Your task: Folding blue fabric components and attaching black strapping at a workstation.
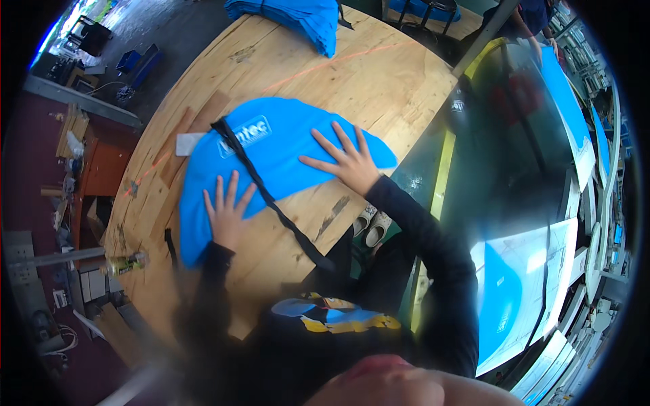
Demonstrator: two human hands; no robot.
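A blue fabric piece (271, 162) with a rounded outline and a white printed mark lies spread on the wooden table (365, 74). Across it runs a black strap (261, 186), its lower end hanging toward the table's near edge. My left hand (227, 213) rests on the fabric's lower left part with the fingers spread. Palm down, my right hand (349, 162) presses on the right part, fingers also spread apart. Neither hand grips anything. Beneath the fabric's left edge, a pale flat piece (188, 144) sticks out.
A stack of folded blue fabric (298, 17) lies at the table's far edge. To the right is a white board with a blue fabric piece (504, 291). Another person's hand (535, 51) is at the far right. A bottle (127, 262) is at the left.
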